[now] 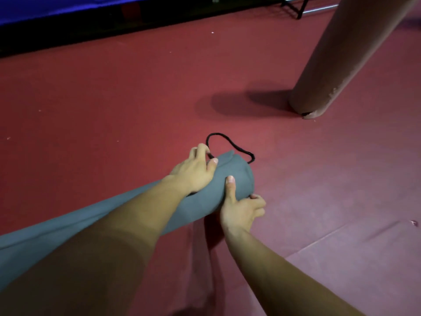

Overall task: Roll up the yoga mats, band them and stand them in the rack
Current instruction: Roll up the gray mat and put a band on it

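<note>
Both arms bare: left forearm [109, 236] and right forearm [280, 270] are uncovered right to the frame edge. Left hand [196, 172] and right hand [242, 212] are ungloved. Thumbnails [230, 179] are trimmed short and look plain, though dim light and soft focus leave that uncertain.

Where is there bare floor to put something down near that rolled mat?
The widest bare floor lies beyond the mat, up to the black strip. A smaller patch lies between the band and the pillar, partly in shadow. It is crowded at the mat's end, where the left hand holds the band and the right hand grips the mat.
</note>
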